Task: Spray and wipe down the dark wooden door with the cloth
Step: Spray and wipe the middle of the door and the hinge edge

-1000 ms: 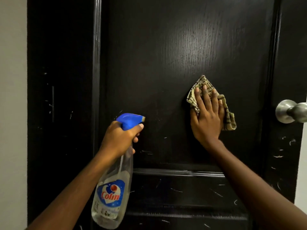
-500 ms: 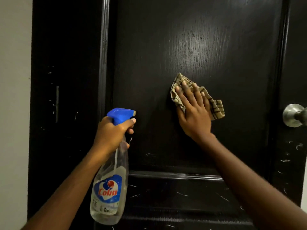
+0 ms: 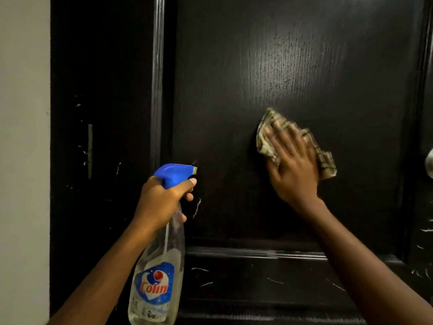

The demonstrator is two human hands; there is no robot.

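The dark wooden door fills the view, its upper panel glossy with a light sheen. My right hand presses a checked beige cloth flat against the panel, fingers straight and spread; the cloth is blurred by motion. My left hand grips the neck of a clear spray bottle with a blue trigger head, the nozzle pointing right toward the door, the index finger on the trigger.
A raised moulding crosses the door below my hands, with white scratch marks under it. The black door frame stands at left beside a pale wall. A metal knob shows at the right edge.
My right hand has slid the cloth leftward across the panel, then a little down. The view has shifted, so the knob sits nearer the right edge. The bottle has stayed in my left hand.
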